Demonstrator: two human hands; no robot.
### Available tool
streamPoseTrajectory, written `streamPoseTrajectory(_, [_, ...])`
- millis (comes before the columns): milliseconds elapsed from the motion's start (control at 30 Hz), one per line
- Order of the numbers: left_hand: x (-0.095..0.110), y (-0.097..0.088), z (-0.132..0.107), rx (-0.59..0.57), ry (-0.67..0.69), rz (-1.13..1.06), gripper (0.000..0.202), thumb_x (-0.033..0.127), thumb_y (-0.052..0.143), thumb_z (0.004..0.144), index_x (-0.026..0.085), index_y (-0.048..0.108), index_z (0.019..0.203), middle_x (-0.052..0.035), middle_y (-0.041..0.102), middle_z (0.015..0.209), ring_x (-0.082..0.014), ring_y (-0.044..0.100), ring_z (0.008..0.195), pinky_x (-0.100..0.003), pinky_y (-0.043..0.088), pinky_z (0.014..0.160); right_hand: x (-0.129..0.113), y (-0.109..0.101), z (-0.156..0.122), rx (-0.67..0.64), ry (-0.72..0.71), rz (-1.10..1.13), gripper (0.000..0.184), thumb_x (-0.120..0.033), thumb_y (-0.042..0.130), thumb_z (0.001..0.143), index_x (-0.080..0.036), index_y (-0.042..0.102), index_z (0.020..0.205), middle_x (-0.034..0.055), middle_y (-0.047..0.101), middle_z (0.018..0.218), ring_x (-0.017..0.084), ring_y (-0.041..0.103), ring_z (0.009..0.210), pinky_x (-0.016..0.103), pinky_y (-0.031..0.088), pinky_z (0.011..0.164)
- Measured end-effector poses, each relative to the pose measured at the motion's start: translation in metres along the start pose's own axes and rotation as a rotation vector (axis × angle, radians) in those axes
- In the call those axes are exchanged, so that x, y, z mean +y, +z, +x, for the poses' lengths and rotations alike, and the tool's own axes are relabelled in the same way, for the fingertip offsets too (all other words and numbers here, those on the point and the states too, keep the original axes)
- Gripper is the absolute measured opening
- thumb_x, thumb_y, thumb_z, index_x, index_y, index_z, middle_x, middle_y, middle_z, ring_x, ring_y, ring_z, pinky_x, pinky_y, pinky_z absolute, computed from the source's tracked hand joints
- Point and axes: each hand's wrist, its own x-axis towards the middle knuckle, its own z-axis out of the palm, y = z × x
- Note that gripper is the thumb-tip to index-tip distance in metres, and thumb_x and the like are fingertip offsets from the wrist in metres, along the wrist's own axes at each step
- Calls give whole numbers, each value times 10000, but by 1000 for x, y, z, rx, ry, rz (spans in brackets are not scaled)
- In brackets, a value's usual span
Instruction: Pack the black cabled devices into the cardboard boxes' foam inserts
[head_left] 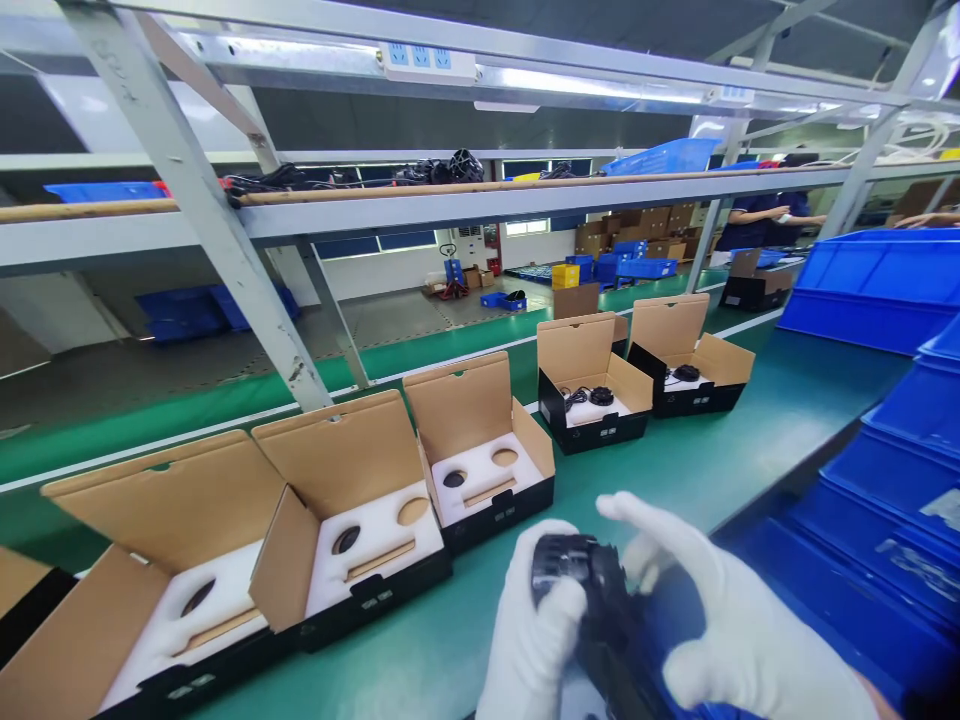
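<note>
Nearby, held black device [609,605]; beyond, green bench [420,635], grey floor [397,322].

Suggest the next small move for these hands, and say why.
Probably ease the black part in the left hand over to the open box nearest the hands: its white foam has round cut-outs, and the next two boxes beyond have black items lying on theirs. The right hand is spread open beside the part.
</note>
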Motion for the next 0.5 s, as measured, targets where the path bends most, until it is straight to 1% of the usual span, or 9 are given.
streamPoseTrajectory(67, [14,0,4,-44,-35,-125,613,701,616,818,176,626,1134,-123,672,1114,-324,587,1138,-508,459,1056,-10,-2,13,70,-294,-400,870,-428,810,735,-344,403,1499,113,627,1343,263,691,920,388,569,800])
streamPoseTrajectory(100, [20,-1,7,-85,-31,-178,586,673,618,835,178,629,1148,-122,664,1154,-317,553,1198,-496,423,1100,-19,-3,21,80,-437,-548,792,-321,777,758,-358,437,1472,102,618,1362,259,690,924,383,562,786])
streamPoseTrajectory(133, [25,-2,10,-125,-12,-211,583,666,616,843,182,631,1168,-121,655,1187,-310,525,1241,-484,393,1129,-30,-4,30,74,-549,-640,703,-254,730,778,-355,485,1429,90,623,1359,250,690,916,373,557,771])
streamPoseTrajectory(200, [27,-6,20,-217,-13,-251,656,728,594,823,179,640,1181,-129,659,1183,-302,524,1243,-469,375,1138,-56,-9,50,27,-633,-681,526,-253,687,807,-323,582,1318,69,665,1278,228,687,899,341,550,747])
streamPoseTrajectory(267, [18,-14,30,-294,-90,-292,827,859,477,780,141,656,1149,-156,682,1096,-302,596,1125,-477,411,1082,-77,-18,75,73,-591,-615,403,-342,698,827,-291,628,1220,57,683,1192,228,681,946,330,553,795])
streamPoseTrajectory(367, [-9,-34,28,-328,-283,-302,977,947,302,733,83,687,980,-157,684,835,-258,659,791,-446,509,852,-83,-27,122,398,-472,-554,535,-426,737,814,-272,557,1294,50,644,1234,262,632,1126,374,513,989])
streamPoseTrajectory(400, [-17,-42,20,-295,-330,-265,961,945,288,733,87,688,898,-137,659,739,-242,643,694,-420,521,748,-78,-27,139,483,-421,-572,576,-420,735,818,-268,523,1331,51,629,1269,267,610,1171,387,490,1030])
streamPoseTrajectory(433, [-22,-50,9,-222,-321,-192,902,911,298,772,100,684,849,-114,629,670,-231,625,636,-397,519,671,-69,-23,157,510,-358,-614,583,-409,720,830,-264,503,1352,54,617,1299,270,598,1196,395,480,1041])
streamPoseTrajectory(500, [-21,-66,-18,-67,-204,-53,726,799,398,859,132,681,913,-85,634,692,-225,635,666,-377,536,639,-45,-7,189,397,-213,-740,514,-378,666,860,-254,516,1336,73,616,1315,282,612,1172,405,507,972])
